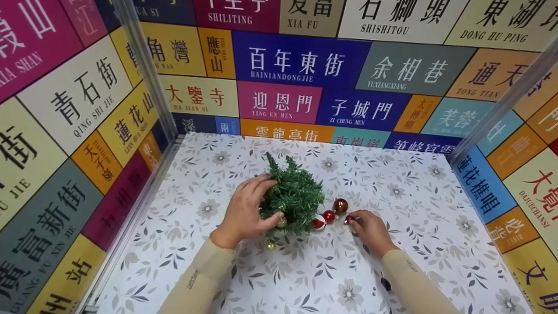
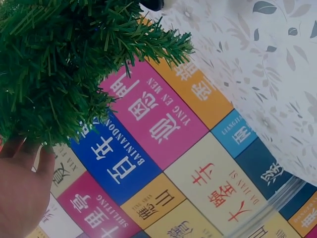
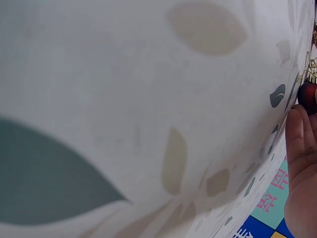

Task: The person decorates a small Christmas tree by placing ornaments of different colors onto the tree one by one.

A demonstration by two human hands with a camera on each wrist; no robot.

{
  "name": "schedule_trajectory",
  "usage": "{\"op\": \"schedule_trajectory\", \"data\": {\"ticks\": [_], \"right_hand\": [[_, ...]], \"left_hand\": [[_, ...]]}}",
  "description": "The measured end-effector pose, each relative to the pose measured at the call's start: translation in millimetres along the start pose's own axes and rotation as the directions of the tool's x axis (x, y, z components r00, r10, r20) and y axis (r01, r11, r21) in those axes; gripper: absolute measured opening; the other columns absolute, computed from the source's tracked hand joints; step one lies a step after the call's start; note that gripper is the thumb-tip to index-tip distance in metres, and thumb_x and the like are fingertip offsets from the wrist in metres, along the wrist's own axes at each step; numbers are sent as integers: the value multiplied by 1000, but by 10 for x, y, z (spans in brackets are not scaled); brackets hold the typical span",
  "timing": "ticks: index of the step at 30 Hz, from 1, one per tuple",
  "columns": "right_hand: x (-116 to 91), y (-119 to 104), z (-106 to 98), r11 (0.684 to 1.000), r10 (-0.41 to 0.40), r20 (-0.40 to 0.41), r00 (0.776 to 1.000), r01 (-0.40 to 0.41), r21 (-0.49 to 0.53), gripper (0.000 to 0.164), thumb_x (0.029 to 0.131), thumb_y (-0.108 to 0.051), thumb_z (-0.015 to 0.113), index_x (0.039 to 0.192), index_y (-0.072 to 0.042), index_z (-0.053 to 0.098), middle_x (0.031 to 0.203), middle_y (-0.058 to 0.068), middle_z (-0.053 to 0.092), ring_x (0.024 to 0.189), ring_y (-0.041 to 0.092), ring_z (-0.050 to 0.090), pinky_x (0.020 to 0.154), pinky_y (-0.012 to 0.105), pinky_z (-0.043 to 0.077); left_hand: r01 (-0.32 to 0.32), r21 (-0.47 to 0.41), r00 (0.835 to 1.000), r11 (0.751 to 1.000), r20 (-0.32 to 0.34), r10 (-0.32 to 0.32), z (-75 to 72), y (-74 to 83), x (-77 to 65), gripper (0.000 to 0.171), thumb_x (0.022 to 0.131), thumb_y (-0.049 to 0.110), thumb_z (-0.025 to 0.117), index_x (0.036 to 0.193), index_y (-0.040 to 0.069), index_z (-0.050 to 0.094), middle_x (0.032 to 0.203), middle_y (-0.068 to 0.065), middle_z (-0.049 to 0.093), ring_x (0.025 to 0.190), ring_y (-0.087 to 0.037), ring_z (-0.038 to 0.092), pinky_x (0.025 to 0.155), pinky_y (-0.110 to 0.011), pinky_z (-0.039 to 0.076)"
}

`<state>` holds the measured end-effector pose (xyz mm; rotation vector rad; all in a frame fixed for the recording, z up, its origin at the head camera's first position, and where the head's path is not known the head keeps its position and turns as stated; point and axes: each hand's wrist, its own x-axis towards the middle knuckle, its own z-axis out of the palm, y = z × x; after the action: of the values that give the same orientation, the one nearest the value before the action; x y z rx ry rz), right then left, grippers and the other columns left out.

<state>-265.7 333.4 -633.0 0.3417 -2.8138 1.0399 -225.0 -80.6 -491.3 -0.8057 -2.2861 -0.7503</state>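
A small green artificial Christmas tree (image 1: 296, 196) leans over on the table, its branches also filling the upper left of the left wrist view. My left hand (image 1: 248, 209) holds it from the left, thumb in front and fingers reaching into the foliage (image 2: 59, 74). Gold baubles (image 1: 270, 245) show by the thumb and just below the tree. Right of the tree, my right hand (image 1: 370, 229) pinches a small dark red bauble (image 3: 308, 96) with gold string at its top. A red-and-white bauble (image 1: 319, 222), a red bauble (image 1: 329, 216) and a copper-brown bauble (image 1: 340, 205) lie between tree and hand.
The table (image 1: 209, 270) wears a white cover with grey leaves and flowers. Colourful sign-printed panels (image 1: 301, 65) rise at the back and both sides, with metal posts (image 1: 150, 65) at the corners. A small black object (image 1: 386, 282) sits beside the right forearm.
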Motion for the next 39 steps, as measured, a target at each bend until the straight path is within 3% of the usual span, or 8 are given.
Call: {"op": "schedule_trajectory", "data": {"ticks": [18,39], "right_hand": [[18,20,17,1000,-15,-12,1000,14,-10,20,92,-15,73,112,-10,71,103,3,69,93,22,67,87,44,53],[6,44,42,998,-46,-36,998,44,-52,18,92,-17,72,110,-13,71,97,-1,72,90,20,68,82,43,53]], "left_hand": [[-9,-11,999,1000,34,9,-128,-61,0,69,81,49,67,139,16,56,146,-7,50,132,-23,47,112,-42,30],[-6,-34,1000,999,17,7,-176,-113,-47,68,83,37,66,146,18,52,147,-7,50,133,-25,46,111,-45,32]]}}
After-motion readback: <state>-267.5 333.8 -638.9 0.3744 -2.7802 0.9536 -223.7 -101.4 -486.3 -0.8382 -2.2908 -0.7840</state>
